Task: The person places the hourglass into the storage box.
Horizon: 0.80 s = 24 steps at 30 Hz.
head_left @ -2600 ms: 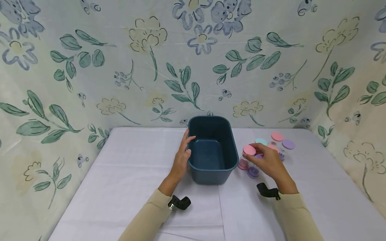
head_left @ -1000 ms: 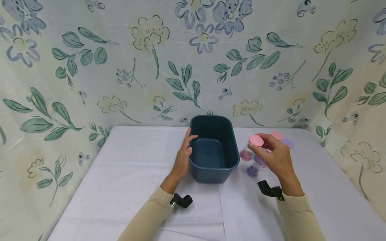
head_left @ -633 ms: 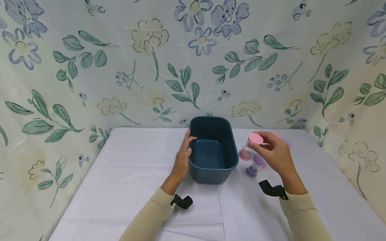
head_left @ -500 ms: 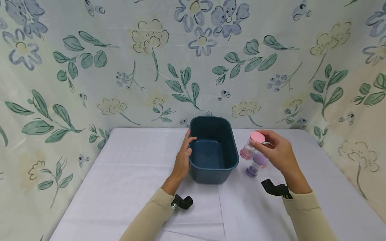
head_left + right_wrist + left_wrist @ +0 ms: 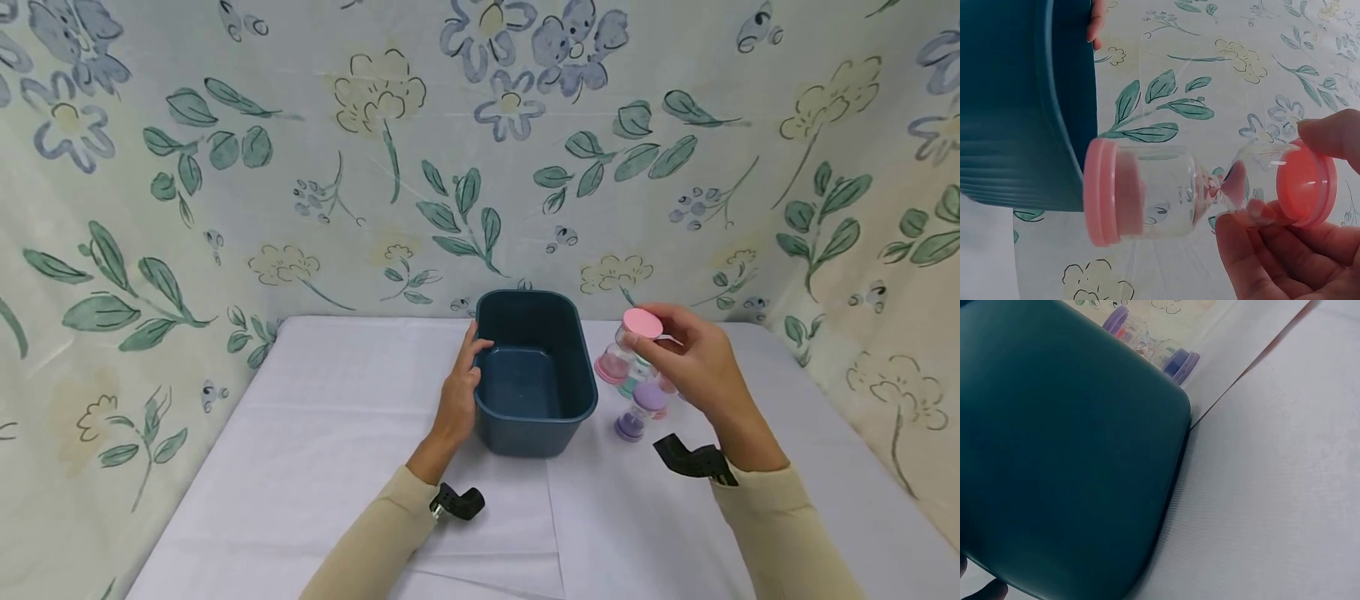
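Note:
My right hand (image 5: 693,354) pinches a pink-capped hourglass (image 5: 615,367) by its upper end, thumb on one side and fingers on the other. It is held tilted above the table, just right of the dark blue plastic bin (image 5: 525,437). In the right wrist view pink sand lies in both bulbs of the hourglass (image 5: 1160,194), and its lower cap is close to the bin's wall. My left hand (image 5: 453,396) holds the bin's left side, a finger hooked over the rim. A purple-capped hourglass (image 5: 649,397) stands below my right hand; teal and pink ones behind it are partly hidden.
The table (image 5: 360,400) has a white cloth with creases, and a floral curtain (image 5: 300,167) hangs behind it. The inside of the bin shows a bare floor. A black wrist camera (image 5: 693,458) juts from each sleeve.
My right hand has picked up the pink hourglass from the group, shifted it slightly right and raised it, uncovering part of the teal one. The left hand keeps its place on the bin.

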{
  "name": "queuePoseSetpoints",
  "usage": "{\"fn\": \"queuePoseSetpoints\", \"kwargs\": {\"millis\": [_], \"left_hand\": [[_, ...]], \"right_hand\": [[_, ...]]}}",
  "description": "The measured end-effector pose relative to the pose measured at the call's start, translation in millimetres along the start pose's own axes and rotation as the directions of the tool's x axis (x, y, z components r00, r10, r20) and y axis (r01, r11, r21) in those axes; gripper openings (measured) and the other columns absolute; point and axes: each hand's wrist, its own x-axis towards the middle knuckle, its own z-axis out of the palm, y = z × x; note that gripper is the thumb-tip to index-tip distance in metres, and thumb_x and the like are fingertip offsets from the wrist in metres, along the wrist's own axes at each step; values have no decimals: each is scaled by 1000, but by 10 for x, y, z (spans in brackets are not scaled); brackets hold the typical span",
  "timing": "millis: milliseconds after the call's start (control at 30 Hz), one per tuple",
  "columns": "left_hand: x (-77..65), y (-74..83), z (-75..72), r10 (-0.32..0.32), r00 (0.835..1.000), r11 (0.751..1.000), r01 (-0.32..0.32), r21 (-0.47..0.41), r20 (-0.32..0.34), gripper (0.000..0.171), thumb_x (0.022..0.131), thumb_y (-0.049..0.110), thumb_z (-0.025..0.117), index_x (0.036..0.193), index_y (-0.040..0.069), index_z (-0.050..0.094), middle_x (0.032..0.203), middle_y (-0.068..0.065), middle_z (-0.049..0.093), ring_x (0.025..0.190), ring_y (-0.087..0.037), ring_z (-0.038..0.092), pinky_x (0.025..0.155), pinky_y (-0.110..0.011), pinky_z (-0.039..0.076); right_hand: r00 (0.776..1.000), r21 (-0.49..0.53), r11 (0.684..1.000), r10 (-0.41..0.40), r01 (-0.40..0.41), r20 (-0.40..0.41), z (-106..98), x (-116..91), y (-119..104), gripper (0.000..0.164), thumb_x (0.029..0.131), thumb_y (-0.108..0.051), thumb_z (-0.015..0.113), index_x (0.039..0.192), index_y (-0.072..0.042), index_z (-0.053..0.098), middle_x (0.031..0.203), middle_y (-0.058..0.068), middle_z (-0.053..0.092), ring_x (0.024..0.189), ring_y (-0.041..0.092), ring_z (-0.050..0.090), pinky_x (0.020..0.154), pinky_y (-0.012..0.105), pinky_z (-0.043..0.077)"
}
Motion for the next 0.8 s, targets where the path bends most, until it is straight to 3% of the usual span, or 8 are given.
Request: {"fn": "queuePoseSetpoints", "kwargs": {"millis": [233, 467, 800], "left_hand": [[0, -14, 12, -14, 1000, 1000, 14, 7, -6, 51, 96, 22, 21, 140, 9, 44, 161, -3, 16, 146, -15, 16, 115, -51, 18], [-11, -26, 27, 11, 1000, 1000, -11, 17, -24, 49, 97, 17, 21, 139, 9, 45, 161, -4, 18, 146, -16, 18, 115, -51, 19], [-16, -10, 37, -24, 999, 999, 25, 38, -27, 50, 96, 23, 20, 138, 17, 45, 161, 0, 17, 146, -12, 16, 116, -49, 18]], "right_hand": [[999, 34, 999, -31, 30, 30, 87, 72, -116, 45, 85, -22, 74, 126, -11, 59, 117, 2, 62, 102, 12, 58, 83, 11, 47], [990, 83, 995, -69, 59, 121, 232, 139, -189, 49, 86, -21, 73, 129, -6, 56, 117, 7, 61, 103, 17, 59, 84, 15, 50], [974, 173, 984, -66, 28, 216, 517, 203, -211, 51, 86, -25, 73, 129, -5, 53, 118, 9, 60, 104, 21, 60, 87, 22, 51]]}}
